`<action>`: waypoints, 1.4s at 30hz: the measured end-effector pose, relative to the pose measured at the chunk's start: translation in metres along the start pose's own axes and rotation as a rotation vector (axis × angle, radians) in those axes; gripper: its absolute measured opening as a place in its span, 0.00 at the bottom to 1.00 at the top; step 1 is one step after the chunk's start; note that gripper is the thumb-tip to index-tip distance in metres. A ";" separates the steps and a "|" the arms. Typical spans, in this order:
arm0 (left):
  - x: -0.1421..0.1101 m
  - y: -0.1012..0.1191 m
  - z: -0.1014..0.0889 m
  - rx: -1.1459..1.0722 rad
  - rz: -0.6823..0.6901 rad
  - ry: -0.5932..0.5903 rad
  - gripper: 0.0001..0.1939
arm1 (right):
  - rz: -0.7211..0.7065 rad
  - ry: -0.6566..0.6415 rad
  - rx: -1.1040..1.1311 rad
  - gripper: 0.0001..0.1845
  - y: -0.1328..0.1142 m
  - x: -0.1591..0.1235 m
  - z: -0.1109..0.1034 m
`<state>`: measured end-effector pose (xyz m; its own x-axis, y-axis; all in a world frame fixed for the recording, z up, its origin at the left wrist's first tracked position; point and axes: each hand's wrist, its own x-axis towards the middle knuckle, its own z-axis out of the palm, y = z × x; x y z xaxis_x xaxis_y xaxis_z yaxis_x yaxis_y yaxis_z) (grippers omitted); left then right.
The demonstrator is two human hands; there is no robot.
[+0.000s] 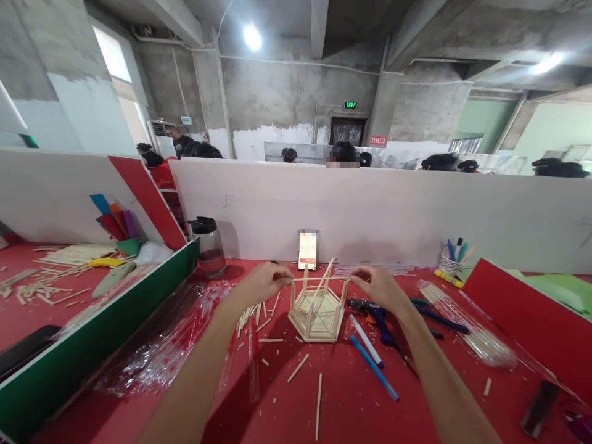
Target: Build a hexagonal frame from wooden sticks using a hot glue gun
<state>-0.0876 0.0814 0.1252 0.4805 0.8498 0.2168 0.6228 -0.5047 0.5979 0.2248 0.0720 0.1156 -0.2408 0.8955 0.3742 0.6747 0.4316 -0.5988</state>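
A small hexagonal frame of wooden sticks (pixel 319 337) stands on the red table in front of me, with stacked sides and several upright posts. A thin wooden stick (pixel 321 279) lies level across the tops of its posts. My left hand (pixel 264 282) pinches the stick's left end, and my right hand (pixel 378 286) pinches the right end. Both sets of fingertips are closed at the upper corners of the frame. Beside my right wrist lies a dark blue glue gun (pixel 380 320). Whether the stick is fixed to the posts cannot be seen.
Loose sticks (pixel 319 404), a white marker (pixel 367 340) and a blue pen (pixel 374 368) lie nearer me. Clear plastic wrap (pixel 152 348) and a green divider (pixel 106 311) are left. A phone (pixel 308 250) leans on the white partition (pixel 259 209). Bagged sticks (pixel 467 324) lie right.
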 end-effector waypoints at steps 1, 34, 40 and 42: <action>0.000 -0.001 0.001 -0.010 -0.010 0.002 0.13 | 0.000 -0.001 0.004 0.13 0.000 0.000 0.000; 0.002 -0.013 0.004 -0.193 -0.101 -0.048 0.13 | -0.005 -0.069 0.092 0.13 0.010 0.001 0.001; 0.001 -0.017 0.003 -0.186 -0.075 -0.068 0.14 | -0.007 -0.057 0.096 0.13 0.008 0.000 0.000; 0.000 -0.016 0.001 -0.202 -0.069 -0.065 0.14 | -0.004 -0.047 0.104 0.13 0.008 0.000 0.000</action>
<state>-0.0971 0.0889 0.1148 0.4838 0.8664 0.1235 0.5224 -0.3992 0.7535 0.2302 0.0754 0.1111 -0.2774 0.8968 0.3447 0.5985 0.4420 -0.6682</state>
